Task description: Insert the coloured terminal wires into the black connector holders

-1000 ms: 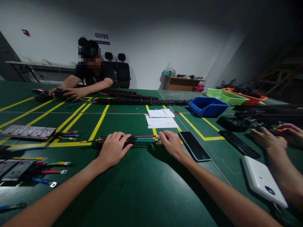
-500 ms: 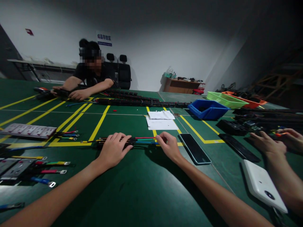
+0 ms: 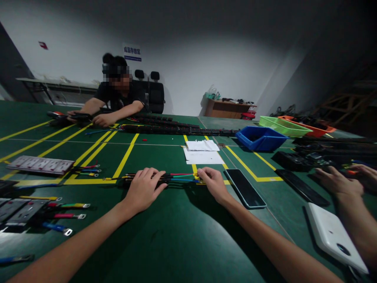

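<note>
Head view: cable bundle (image 3: 181,176) on table (image 3: 165,239), running from under left hand (image 3: 145,188), seemingly steadied there, cannot tell if gripped, to right hand (image 3: 213,182), pinched at its ends, presumably keeping them together.

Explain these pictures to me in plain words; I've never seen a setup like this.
There is no machine here, just a person's two bare hands. The view comes from a camera worn on that person's head, looking forward and down. On the green table, marked with yellow lines, the left hand rests over a bundle of coloured wires. The right hand has its grip at the wires' far right ends, with thumb and forefinger together. Beside it lies a phone; beyond are white papers and a blue bin. A co-worker sits across the table, and another person's hand shows at the right.
</note>
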A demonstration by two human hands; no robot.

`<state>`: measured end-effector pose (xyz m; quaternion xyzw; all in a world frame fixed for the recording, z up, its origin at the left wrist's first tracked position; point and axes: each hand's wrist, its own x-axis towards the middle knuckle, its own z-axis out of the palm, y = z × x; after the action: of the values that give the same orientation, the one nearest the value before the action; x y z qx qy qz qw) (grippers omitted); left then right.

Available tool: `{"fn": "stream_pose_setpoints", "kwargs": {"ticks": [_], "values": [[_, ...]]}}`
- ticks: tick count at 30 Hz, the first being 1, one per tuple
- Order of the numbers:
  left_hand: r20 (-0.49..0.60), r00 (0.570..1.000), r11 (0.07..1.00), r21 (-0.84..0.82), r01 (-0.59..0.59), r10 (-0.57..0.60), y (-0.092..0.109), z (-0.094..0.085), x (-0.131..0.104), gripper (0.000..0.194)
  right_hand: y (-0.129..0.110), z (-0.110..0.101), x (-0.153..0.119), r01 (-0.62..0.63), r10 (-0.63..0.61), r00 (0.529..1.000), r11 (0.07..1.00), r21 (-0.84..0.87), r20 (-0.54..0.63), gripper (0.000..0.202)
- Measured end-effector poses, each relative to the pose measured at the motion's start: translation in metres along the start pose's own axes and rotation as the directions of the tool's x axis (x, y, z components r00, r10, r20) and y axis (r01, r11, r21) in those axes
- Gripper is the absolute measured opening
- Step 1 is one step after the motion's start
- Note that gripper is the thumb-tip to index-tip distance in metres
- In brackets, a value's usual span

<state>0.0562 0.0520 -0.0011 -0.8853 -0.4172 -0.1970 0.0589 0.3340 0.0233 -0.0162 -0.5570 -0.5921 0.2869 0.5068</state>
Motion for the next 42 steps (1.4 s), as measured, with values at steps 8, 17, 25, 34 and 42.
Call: {"fn": "stream_pose_setpoints", "kwargs": {"ticks": [8, 17, 25, 34, 42], "values": [[-0.003, 1.000, 1.000, -0.012, 0.005, -0.005, 0.000, 0.001, -0.001, 0.042, -0.006, 0.005, -0.002, -0.243, 0.242, 0.969, 0.925, 0.292, 0.042, 0.044], [0.000, 1.000, 1.000, -0.023, 0.011, -0.011, 0.000, 0.001, -0.001, 0.042, 0.000, 0.003, 0.002, -0.145, 0.149, 0.988, 0.986, 0.081, -0.042, 0.040], [-0.020, 1.000, 1.000, -0.019, -0.004, 0.004, 0.000, 0.002, -0.001, 0.041, 0.005, -0.006, 0.005, -0.008, -0.001, 0.998, 0.991, -0.134, -0.066, 0.036], [-0.029, 1.000, 1.000, -0.028, 0.000, -0.001, 0.001, 0.003, -0.001, 0.041, -0.004, -0.005, 0.017, -0.062, 0.062, 0.994, 0.998, -0.006, 0.092, 0.032], [-0.010, 1.000, 1.000, -0.026, 0.013, -0.013, 0.002, 0.001, -0.001, 0.041, -0.030, -0.018, 0.062, 0.243, -0.021, 0.812, 0.921, -0.305, 0.583, 0.024]]}}
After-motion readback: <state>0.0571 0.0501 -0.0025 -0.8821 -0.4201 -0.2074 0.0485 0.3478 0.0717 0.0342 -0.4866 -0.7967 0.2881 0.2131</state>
